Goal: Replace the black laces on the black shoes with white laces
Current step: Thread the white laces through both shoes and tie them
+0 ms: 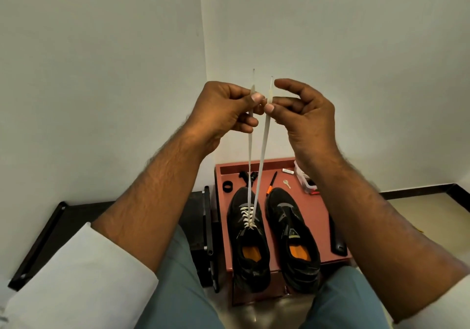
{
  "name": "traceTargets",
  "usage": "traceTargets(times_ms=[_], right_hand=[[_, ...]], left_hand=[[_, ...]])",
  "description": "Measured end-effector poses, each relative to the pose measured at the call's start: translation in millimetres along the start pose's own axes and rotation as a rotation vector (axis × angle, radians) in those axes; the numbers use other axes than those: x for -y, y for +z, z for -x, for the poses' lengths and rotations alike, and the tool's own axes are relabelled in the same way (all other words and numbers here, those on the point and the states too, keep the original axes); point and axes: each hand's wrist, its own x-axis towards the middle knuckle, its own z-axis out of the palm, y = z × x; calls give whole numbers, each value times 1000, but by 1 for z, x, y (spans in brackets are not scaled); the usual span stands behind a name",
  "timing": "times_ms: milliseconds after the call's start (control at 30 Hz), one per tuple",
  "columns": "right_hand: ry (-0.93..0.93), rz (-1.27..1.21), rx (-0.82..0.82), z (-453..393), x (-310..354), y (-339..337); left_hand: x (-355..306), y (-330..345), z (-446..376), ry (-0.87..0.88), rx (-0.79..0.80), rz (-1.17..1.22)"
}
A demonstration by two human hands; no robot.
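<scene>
I have both ends of the white lace (256, 176) drawn straight up from the left shoe (248, 237), one end pinched between thumb and forefinger of my left hand (223, 115), the other pinched the same way in my right hand (302, 120). My fists sit almost touching, tips poking up just above my fingers, so I can compare the two lengths and even them out before tying. Below my grip the lace already criss-crosses the eyelets of that shoe, which stands on the red tray (318, 216). Just to the right of it, under my right wrist, the right shoe (292, 237) shows no lace at all, so I judge it still needs threading. Beyond the toes, farther from me, lie a key (287, 183), a pen (271, 183) and a black ring (228, 186).
</scene>
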Motion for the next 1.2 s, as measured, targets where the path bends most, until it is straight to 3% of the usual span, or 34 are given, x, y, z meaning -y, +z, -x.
traceTargets(times_ms=[333, 433, 533, 667, 867, 967, 1100, 1200], right_hand=[[-139, 165, 55, -8, 2, -4], [-144, 122, 55, -10, -1, -6], [-33, -26, 5, -5, -13, -4], [261, 38, 132, 30, -75, 0], [607, 86, 291, 107, -183, -14], [647, 29, 173, 120, -197, -18], [625, 33, 130, 113, -197, -18], [615, 44, 117, 110, -199, -15]], left_hand=[[-1, 12, -5, 118, -58, -122], [4, 19, -10, 240, -145, -191], [10, 25, -14, 257, -217, -138], [11, 32, -17, 199, -234, 62], [11, 33, -29, 107, -268, 160], [33, 30, -45, 47, -297, 81], [112, 16, -43, -308, -141, -200], [172, 26, 7, -290, -94, -400]])
